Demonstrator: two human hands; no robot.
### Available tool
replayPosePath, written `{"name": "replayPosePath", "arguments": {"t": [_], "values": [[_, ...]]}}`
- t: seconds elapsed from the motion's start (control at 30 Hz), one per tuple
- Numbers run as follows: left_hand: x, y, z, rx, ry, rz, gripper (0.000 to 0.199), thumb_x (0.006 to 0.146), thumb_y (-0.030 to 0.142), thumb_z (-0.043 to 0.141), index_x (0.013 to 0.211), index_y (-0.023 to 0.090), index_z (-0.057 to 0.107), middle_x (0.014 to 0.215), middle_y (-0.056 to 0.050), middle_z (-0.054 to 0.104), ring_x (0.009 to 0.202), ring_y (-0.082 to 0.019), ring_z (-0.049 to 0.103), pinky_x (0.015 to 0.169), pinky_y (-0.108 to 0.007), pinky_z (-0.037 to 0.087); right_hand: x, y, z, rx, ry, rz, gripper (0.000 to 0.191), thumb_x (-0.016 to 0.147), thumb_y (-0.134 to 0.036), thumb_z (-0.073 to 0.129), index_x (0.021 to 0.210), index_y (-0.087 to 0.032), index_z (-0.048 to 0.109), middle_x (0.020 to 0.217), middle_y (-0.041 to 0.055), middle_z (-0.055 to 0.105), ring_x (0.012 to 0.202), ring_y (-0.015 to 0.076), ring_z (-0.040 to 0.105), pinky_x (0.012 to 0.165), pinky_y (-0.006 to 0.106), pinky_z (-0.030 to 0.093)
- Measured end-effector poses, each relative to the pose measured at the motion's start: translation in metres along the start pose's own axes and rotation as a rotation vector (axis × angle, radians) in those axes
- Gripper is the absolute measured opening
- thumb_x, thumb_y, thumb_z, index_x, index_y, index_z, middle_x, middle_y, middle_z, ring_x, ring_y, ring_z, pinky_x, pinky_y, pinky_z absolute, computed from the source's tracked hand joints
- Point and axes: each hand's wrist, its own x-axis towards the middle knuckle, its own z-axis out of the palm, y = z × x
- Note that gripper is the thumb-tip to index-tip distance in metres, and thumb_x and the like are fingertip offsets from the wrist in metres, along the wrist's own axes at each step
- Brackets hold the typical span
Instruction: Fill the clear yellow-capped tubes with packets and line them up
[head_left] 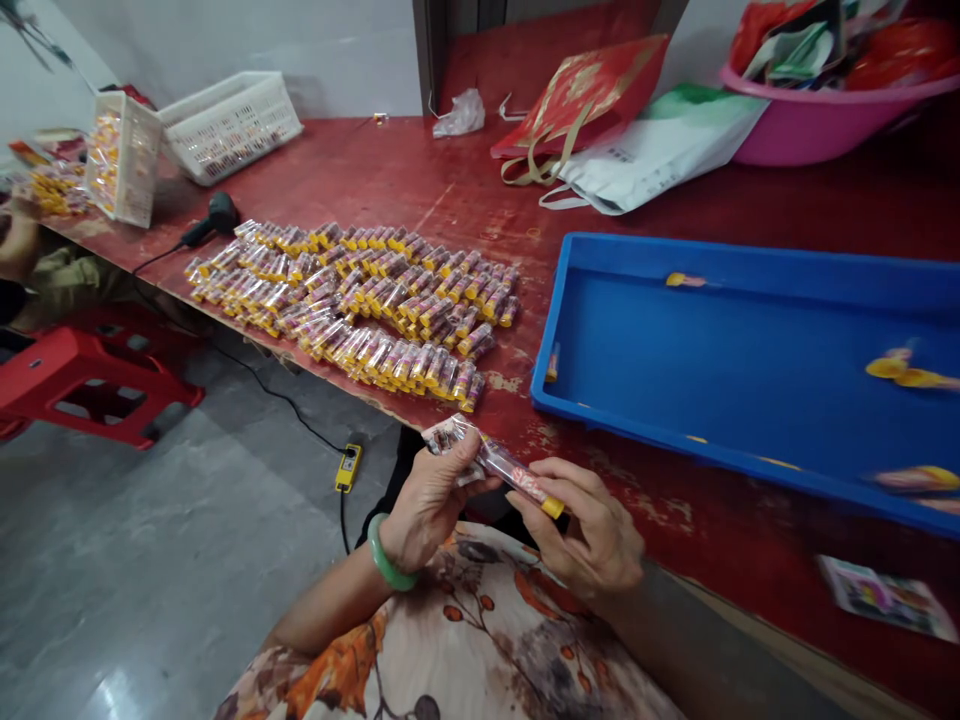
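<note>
My left hand (431, 500), with a green bangle (386, 553) on its wrist, pinches the crinkled wrapper end of a clear plastic tube (510, 468). My right hand (592, 525) grips the tube near its yellow cap (553, 507), and red print shows through the plastic. Both hands hover just over the near edge of the red-painted worktable (420, 180). Beyond them lie several rows of similar yellow-capped tubes (352, 300), close together. To the right stands a shallow blue plastic tray (555, 400) holding a few blurred yellow pieces.
A co-worker's hand (19, 240) and sleeve sit at the far left, near white plastic baskets (225, 125). A black hot-air tool (217, 215) lies on the table, its cord running to a yellow switch box (348, 467). Bags and a pink basin (817, 130) stand beyond.
</note>
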Motion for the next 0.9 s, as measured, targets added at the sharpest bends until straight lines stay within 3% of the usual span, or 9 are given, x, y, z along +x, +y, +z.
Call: {"name": "replayPosePath", "arguments": {"t": [0.17, 0.33, 0.5, 0.6, 0.77, 0.9], "values": [[0.002, -0.003, -0.003, 0.012, -0.038, 0.092, 0.033, 0.069, 0.032, 0.081, 0.095, 0.015, 0.069, 0.091, -0.005, 0.071, 0.075, -0.017, 0.066, 0.067, -0.028, 0.057, -0.008, 0.01, 0.004, -0.008, -0.105, -0.12, 0.063, 0.079, -0.012, 0.071, 0.132, -0.036, 0.046, 0.113, 0.0051, 0.064, 0.101, 0.0236, 0.065, 0.081, 0.038, 0.056], [-0.001, 0.003, -0.003, 0.029, -0.04, 0.068, 0.036, 0.067, 0.034, 0.083, 0.095, 0.016, 0.069, 0.092, -0.004, 0.071, 0.077, -0.017, 0.066, 0.071, -0.029, 0.055, 0.004, 0.012, -0.002, 0.37, -0.33, 0.044, 0.042, 0.09, -0.016, 0.053, 0.131, -0.025, 0.05, 0.128, 0.0113, 0.053, 0.118, 0.0259, 0.054, 0.093, 0.042, 0.051], [-0.006, -0.003, 0.0, 0.055, -0.066, -0.029, 0.041, 0.06, 0.037, 0.087, 0.088, 0.012, 0.07, 0.08, -0.005, 0.07, 0.067, -0.016, 0.064, 0.066, -0.028, 0.051, 0.013, 0.009, 0.001, 0.31, -0.165, 0.107, 0.044, 0.081, -0.017, 0.067, 0.121, -0.027, 0.052, 0.117, 0.0074, 0.056, 0.089, 0.0191, 0.061, 0.077, 0.034, 0.053], [-0.008, -0.007, 0.002, 0.068, -0.091, -0.018, 0.04, 0.059, 0.036, 0.087, 0.087, 0.012, 0.07, 0.079, -0.005, 0.07, 0.067, -0.016, 0.064, 0.067, -0.028, 0.05, 0.015, 0.005, 0.005, 0.339, -0.128, 0.204, 0.036, 0.079, -0.018, 0.068, 0.111, -0.026, 0.054, 0.113, 0.0052, 0.056, 0.069, 0.0132, 0.054, 0.067, 0.032, 0.05], [-0.012, -0.01, 0.004, 0.093, -0.09, 0.029, 0.036, 0.061, 0.032, 0.086, 0.086, 0.013, 0.07, 0.078, -0.003, 0.069, 0.067, -0.014, 0.062, 0.069, -0.026, 0.05, 0.019, -0.004, 0.007, 0.395, -0.1, 0.352, 0.026, 0.075, -0.015, 0.065, 0.098, -0.023, 0.055, 0.105, 0.0043, 0.054, 0.062, 0.0109, 0.047, 0.054, 0.026, 0.043], [-0.014, -0.012, 0.004, 0.119, -0.077, 0.002, 0.036, 0.061, 0.033, 0.086, 0.086, 0.014, 0.069, 0.075, -0.002, 0.068, 0.063, -0.013, 0.061, 0.067, -0.026, 0.05, 0.02, -0.006, 0.008, 0.371, -0.104, 0.391, 0.022, 0.074, -0.013, 0.064, 0.092, -0.021, 0.054, 0.1, 0.003, 0.055, 0.059, 0.0092, 0.045, 0.051, 0.025, 0.041]]}}
